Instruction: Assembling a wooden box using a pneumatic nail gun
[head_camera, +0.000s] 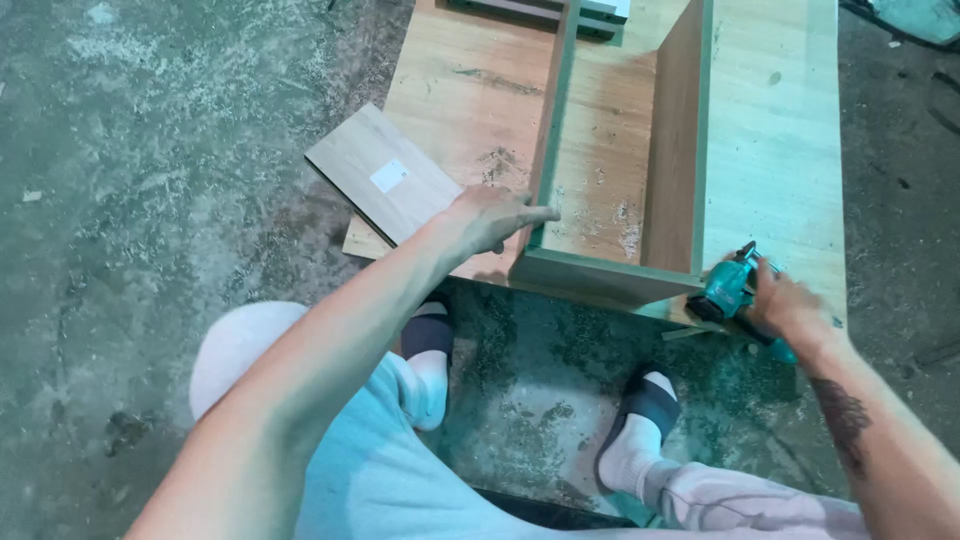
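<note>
My left hand (488, 217) rests flat on the upright left wall of a wooden box frame (600, 275), fingers pointing right along its top edge. My right hand (790, 305) grips a teal cordless drill (728, 287), its nose pressed against the near right corner of the frame. The frame stands on a large wood-grain panel (775, 130) that lies on the floor. Sawdust is scattered inside the frame.
A small loose board (385, 180) with a white sticker lies at the panel's left edge. The floor is rough concrete (150, 180). My feet in white socks and dark sandals (640, 425) stand just in front of the frame. More boards lie at the top.
</note>
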